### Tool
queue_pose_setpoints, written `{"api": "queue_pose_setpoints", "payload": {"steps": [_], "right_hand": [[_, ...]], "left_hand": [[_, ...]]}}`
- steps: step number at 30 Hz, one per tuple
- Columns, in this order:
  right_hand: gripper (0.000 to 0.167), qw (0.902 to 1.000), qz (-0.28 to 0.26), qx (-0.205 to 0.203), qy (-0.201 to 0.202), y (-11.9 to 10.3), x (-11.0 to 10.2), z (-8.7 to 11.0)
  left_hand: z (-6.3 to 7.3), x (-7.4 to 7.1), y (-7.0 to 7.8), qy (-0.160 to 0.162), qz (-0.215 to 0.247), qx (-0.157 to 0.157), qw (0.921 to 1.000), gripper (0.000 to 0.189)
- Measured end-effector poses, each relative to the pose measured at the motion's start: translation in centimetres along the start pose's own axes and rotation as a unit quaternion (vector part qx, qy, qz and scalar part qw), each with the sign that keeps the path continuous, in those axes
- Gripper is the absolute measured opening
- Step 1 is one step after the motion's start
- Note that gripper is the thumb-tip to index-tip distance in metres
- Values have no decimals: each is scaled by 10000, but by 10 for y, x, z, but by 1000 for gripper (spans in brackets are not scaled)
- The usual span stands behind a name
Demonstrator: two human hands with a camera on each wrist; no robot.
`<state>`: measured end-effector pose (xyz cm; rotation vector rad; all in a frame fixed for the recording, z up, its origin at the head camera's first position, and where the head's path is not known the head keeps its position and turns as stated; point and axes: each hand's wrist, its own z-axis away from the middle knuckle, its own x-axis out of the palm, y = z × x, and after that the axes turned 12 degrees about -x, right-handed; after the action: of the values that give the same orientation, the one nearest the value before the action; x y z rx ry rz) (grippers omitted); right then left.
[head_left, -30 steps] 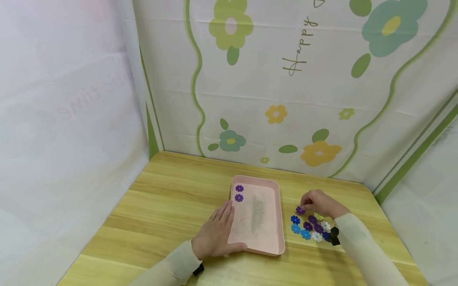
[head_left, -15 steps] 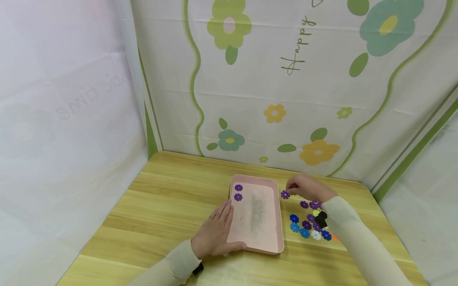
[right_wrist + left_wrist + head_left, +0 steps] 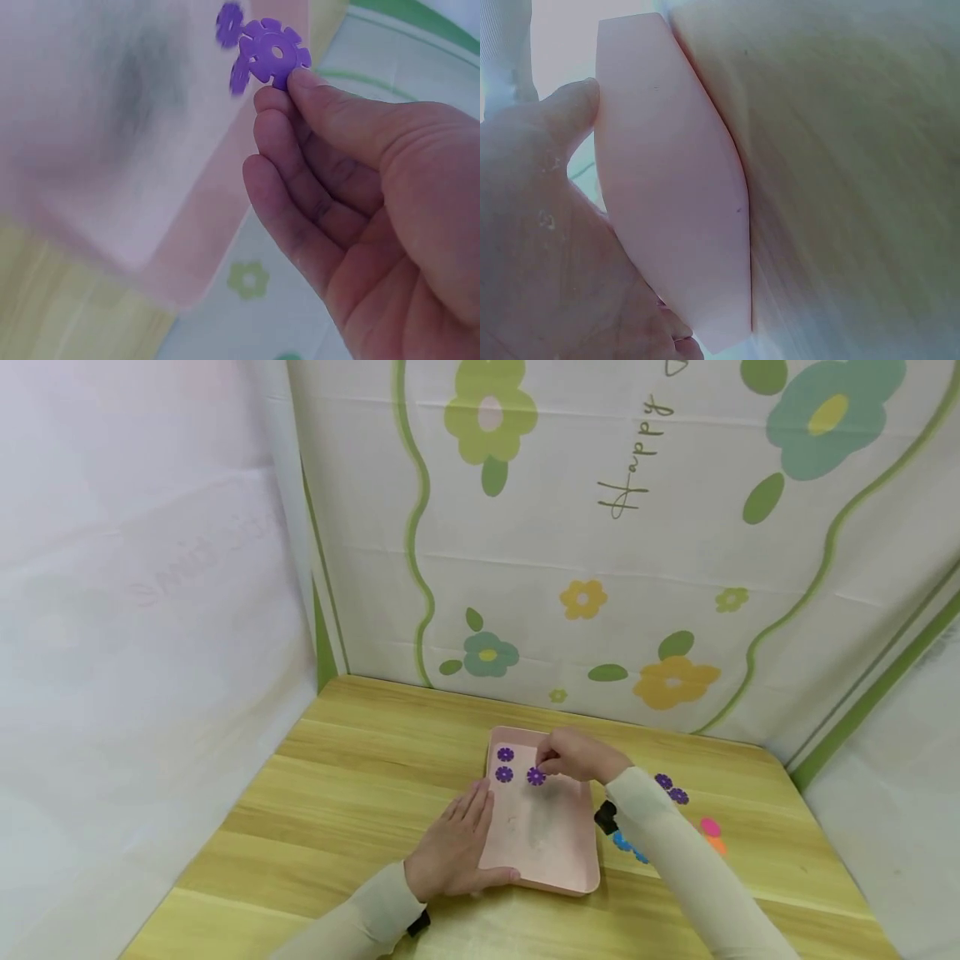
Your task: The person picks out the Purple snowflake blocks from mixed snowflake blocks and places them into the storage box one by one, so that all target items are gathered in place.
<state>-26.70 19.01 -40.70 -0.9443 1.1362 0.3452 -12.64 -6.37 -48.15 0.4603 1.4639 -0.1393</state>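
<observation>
In the head view my right hand is over the far part of a pink tray. Between its thumb and forefinger it pinches a purple snowflake building disc, notched round the edge with a hole in the middle. Two more purple discs lie in the tray's far left corner, one behind the other. My left hand rests against the tray's left side, fingers straight along the rim and thumb at the near edge. The left wrist view shows that thumb at the tray's pink outer wall.
Right of the tray, two purple discs lie on the wooden table. Blue discs, a pink disc and an orange one show around my right sleeve, which hides part of the pile. A printed curtain stands behind.
My right hand has lifted a purple disc from the pile on the right and carried it left, over the tray. My left hand has stayed at the tray's side.
</observation>
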Motion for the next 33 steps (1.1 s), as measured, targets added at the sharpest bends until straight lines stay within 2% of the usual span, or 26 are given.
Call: {"api": "queue_pose_setpoints", "payload": {"steps": [8, 11, 15, 22, 26, 30, 33], "right_hand": [[12, 9996, 8, -270, 14, -12, 24, -25], [11, 9990, -265, -348, 25, -12, 34, -29], [12, 9985, -506, -224, 54, -10, 47, -34], [13, 9988, -441, -33, 192, -6, 62, -38], [13, 9980, -569, 176, 215, -5, 65, -39], [13, 9968, -676, 370, 204, -5, 65, -38], [12, 9967, -655, 423, 233, -5, 62, -35]], "left_hand": [[0, 1, 1, 84, -153, 53, 9998, 116], [0, -1, 2, 77, -179, 25, 9998, 117], [1, -3, 2, 94, -111, 13, 9999, 117], [2, 4, 0, 349, -46, 148, 9993, 117], [2, 9, -3, 505, 58, 225, 9985, 117], [2, 9, -3, 479, 212, 263, 9983, 116], [2, 5, -2, 414, 138, 242, 9988, 115]]}}
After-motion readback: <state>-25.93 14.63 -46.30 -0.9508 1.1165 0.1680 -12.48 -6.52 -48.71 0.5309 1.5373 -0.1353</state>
